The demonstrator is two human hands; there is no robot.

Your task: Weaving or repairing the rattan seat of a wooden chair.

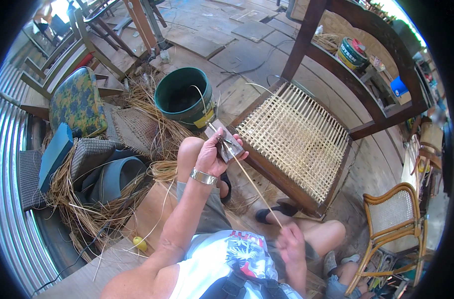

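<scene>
Far left, loose heap of dry tan cane strips (87,214) along the floor's left edge by a silver corrugated metal wall (10,164); camouflage-patterned padded cushion (80,104) above it. Small yellow roundish object (140,243) on the pale board near the heap. Dark green round plastic bucket (189,118) on the floor, near the left front corner of the chair seat. Left hand (209,158), silver watch on wrist, fingers curled around a small flat brown block with metal parts (232,152), just off that corner. Thin pale cane strip (253,184) runs taut-looking from the block down to the right hand (291,241), blurred, closed around it; exact finger positions can't tell. Dark brown wooden chair (278,188), openwork pale cane weave (297,139) spanning its seat edge to edge. Far right, light brown rattan armchair (392,213).
</scene>
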